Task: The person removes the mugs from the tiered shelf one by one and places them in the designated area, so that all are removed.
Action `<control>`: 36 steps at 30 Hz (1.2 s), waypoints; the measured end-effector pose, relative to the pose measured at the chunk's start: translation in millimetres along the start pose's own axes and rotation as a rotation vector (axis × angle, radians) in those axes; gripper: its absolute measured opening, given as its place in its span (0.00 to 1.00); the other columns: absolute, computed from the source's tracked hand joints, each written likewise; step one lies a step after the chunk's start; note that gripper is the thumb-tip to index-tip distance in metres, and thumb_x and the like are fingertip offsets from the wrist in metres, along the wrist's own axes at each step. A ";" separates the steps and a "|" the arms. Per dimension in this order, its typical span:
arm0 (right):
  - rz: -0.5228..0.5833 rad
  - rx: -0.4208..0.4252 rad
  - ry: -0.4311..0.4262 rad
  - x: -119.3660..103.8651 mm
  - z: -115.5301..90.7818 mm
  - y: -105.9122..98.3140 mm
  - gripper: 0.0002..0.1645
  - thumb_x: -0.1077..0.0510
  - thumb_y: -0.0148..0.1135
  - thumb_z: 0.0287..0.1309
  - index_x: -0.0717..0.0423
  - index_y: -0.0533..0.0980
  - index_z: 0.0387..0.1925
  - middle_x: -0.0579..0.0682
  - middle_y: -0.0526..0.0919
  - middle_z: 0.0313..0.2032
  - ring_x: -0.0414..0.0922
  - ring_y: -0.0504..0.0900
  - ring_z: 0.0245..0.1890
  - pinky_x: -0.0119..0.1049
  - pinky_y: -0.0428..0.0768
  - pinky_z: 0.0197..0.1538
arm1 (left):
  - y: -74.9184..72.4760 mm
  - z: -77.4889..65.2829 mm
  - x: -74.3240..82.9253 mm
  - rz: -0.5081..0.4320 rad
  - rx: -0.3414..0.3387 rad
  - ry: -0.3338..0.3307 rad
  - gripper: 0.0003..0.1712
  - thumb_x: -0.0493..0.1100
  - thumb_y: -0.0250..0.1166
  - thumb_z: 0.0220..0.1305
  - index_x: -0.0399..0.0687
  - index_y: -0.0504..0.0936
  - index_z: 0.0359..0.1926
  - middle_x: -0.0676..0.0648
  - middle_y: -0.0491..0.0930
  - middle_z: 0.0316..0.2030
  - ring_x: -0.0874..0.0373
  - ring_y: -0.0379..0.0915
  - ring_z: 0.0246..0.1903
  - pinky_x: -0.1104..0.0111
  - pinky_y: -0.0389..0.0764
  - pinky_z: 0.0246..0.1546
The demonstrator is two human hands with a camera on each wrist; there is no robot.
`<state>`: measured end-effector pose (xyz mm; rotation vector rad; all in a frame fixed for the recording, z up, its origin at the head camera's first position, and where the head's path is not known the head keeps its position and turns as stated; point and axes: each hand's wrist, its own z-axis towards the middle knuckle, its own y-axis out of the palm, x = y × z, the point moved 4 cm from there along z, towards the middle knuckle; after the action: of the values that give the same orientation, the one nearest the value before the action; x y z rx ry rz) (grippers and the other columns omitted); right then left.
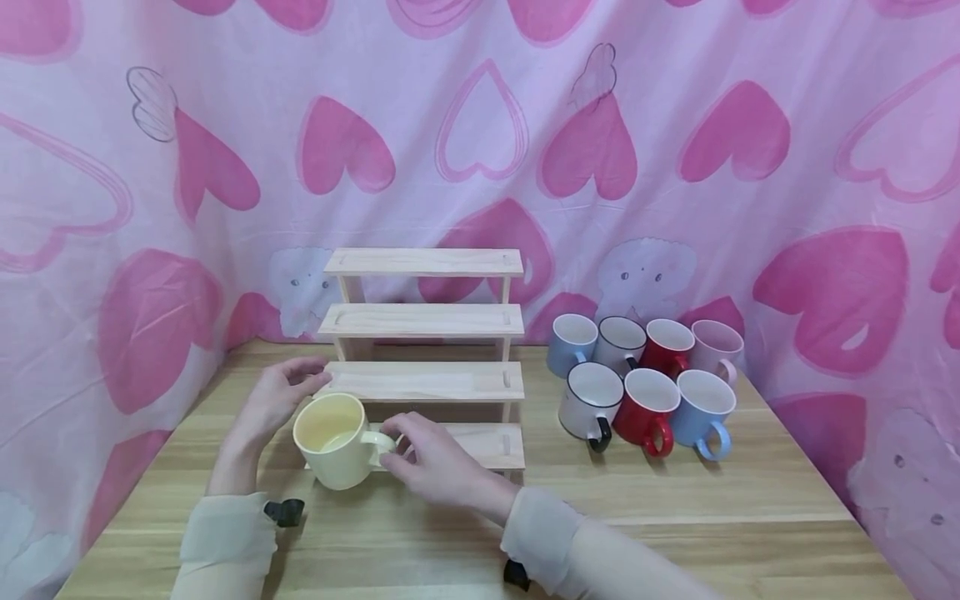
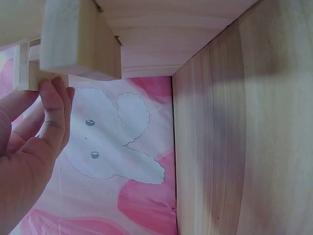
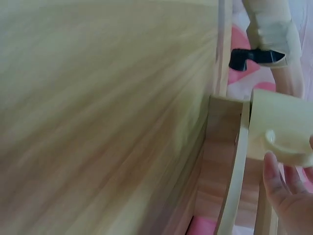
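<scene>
A pale yellow mug (image 1: 333, 446) stands upright at the left end of the lowest step of a stepped wooden rack (image 1: 427, 382), overlapping that step in the head view. My right hand (image 1: 438, 462) pinches the mug's handle, which points right; the right wrist view shows the fingertips at the handle (image 3: 288, 154). Beside the rack's left end, just behind the mug, is my left hand (image 1: 277, 400). Its gently bent fingers (image 2: 53, 110) reach the end of a shelf and touch the wood, with nothing gripped.
To the rack's right, several mugs stand close together in two rows: light blue (image 1: 703, 404), red (image 1: 647, 408), white with black rims (image 1: 591, 400) and pink (image 1: 716, 346). A heart-patterned pink curtain (image 1: 465, 125) hangs behind the wooden table (image 1: 675, 517).
</scene>
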<state>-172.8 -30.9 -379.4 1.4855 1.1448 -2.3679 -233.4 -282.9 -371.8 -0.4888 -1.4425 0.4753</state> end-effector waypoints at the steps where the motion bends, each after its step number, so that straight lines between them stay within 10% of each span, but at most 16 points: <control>1: -0.001 0.005 0.004 -0.2 1.9 1.7 0.12 0.59 0.62 0.65 0.53 0.75 0.49 0.40 0.74 0.39 0.34 0.76 0.37 0.25 0.78 0.37 | 0.1 0.1 0.1 -0.001 -0.001 -0.001 0.33 0.54 0.61 0.70 0.32 0.71 0.64 0.33 0.75 0.57 0.43 0.71 0.56 0.69 0.72 0.49; 19: -0.040 0.024 0.066 0.2 9.4 2.7 0.08 0.50 0.63 0.65 0.47 0.78 0.30 0.36 0.73 0.20 0.31 0.68 0.15 0.27 0.68 0.17 | -0.4 1.3 -1.8 -0.002 0.015 -0.002 0.31 0.51 0.61 0.70 0.32 0.72 0.63 0.33 0.76 0.57 0.43 0.71 0.56 0.61 0.72 0.53; 36: 0.000 0.223 0.006 -17.1 -31.1 -44.4 0.07 0.52 0.64 0.64 0.50 0.83 0.36 0.44 0.84 0.27 0.37 0.79 0.23 0.30 0.77 0.26 | 0.5 0.8 1.5 -0.013 0.018 0.010 0.30 0.50 0.61 0.70 0.31 0.72 0.62 0.33 0.76 0.55 0.43 0.72 0.54 0.60 0.73 0.52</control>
<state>-162.2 16.0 -349.0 1.5570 0.9054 -2.5638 -234.2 -281.6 -370.9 -0.4669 -1.4299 0.4743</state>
